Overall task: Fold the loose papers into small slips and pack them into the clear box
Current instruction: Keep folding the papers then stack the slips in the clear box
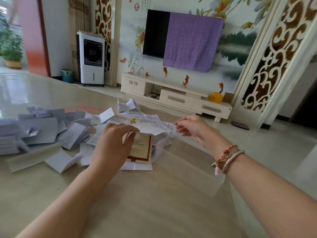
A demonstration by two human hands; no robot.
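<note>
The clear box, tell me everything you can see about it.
The clear box looks like thin see-through plastic, rectangular and open-topped, with no lid visible on it. It sits on the beige table at the right, running away from the camera. Crumpled white papers lie at its far end, and the right hand hovers above that end. Its near part looks empty.

A bright, daylit indoor view. Soft light enters from the doorway (12, 40) at the far left, which is overexposed and washed out. The glossy floor (30, 90) carries a pale sheen of reflected light. Shadows are faint and diffuse. The wide-angle lens bends straight lines near the edges, so the carved screen (274, 57) on the right leans inward. Detail is slightly soft overall, with mild blur on the right hand (193, 127).
</note>
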